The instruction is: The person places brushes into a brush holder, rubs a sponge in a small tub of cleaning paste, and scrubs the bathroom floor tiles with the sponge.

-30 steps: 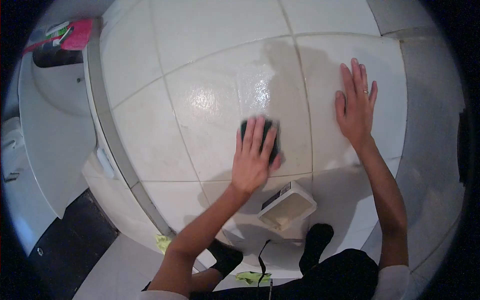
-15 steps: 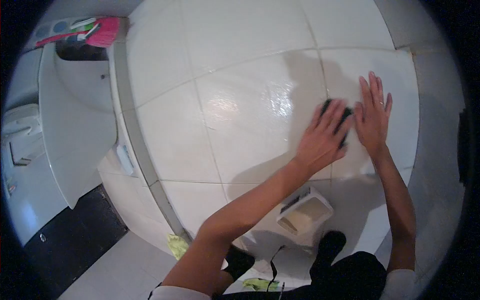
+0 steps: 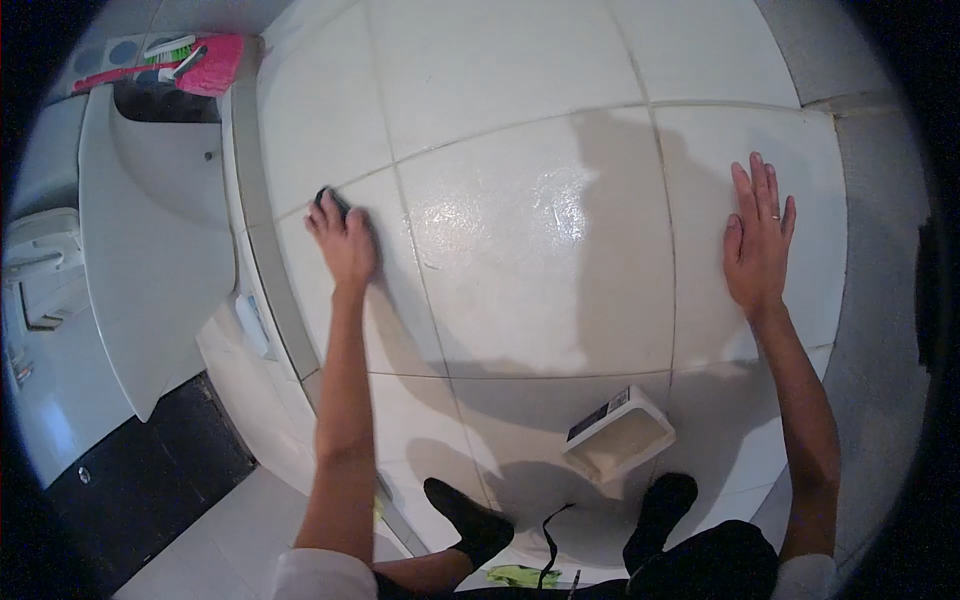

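My left hand (image 3: 347, 245) presses on a dark scouring pad (image 3: 326, 196), only a corner of which shows past the fingers. The pad rests on the white tiles (image 3: 500, 310), near a grout line at the left. Far to the right, my right hand (image 3: 757, 250) lies flat on the tiles with its fingers outstretched, a ring on one of them. Between my feet and the wet, shining patch stands a white plastic tub (image 3: 652, 405) with a dark label and something pale inside.
A raised ledge (image 3: 262, 245) borders the tiles on the left, beside a white washbasin (image 3: 165, 250). A pink item with brushes (image 3: 212, 65) lies at the top left. My dark-covered foot (image 3: 470, 522) and a yellow-green cloth (image 3: 525, 575) are at the bottom.
My left hand has swept the scouring pad from beside my right hand far across to the left. The right hand stays almost in place.
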`<action>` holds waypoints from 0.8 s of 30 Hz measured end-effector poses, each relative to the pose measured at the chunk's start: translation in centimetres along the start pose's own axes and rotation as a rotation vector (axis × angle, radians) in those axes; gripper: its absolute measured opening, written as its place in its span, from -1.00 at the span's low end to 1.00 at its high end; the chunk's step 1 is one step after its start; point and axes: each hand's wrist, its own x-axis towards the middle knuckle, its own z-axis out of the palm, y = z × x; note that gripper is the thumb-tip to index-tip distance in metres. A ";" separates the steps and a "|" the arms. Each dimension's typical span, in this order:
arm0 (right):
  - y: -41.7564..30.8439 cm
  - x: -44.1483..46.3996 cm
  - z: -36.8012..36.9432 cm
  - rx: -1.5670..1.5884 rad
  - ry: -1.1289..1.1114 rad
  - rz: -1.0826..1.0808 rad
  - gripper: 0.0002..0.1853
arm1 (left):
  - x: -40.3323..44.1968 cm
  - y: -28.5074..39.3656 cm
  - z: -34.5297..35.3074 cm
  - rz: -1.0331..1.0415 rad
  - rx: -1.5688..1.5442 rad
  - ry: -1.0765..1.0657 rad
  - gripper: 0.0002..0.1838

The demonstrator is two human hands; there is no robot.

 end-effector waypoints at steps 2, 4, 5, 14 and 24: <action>-0.2 0.2 0.1 0.006 0.006 -0.007 -0.36 | 0.2 7.5 0.8 0.190 -0.115 -0.027 -0.39; -0.1 0.1 0.1 0.001 -0.001 0.001 -0.35 | -1.4 16.8 4.2 0.417 -0.151 0.098 -0.41; 0.0 0.0 0.1 0.004 0.004 -0.006 -0.35 | -2.4 21.4 5.0 0.543 -0.190 0.041 -0.39; -0.1 0.0 0.2 0.020 0.031 -0.056 -0.38 | -1.7 22.9 5.9 0.672 -0.100 0.131 -0.46; -0.3 -0.1 0.1 0.048 0.047 -0.036 -0.35 | -1.6 21.7 5.6 0.606 -0.403 0.190 -0.43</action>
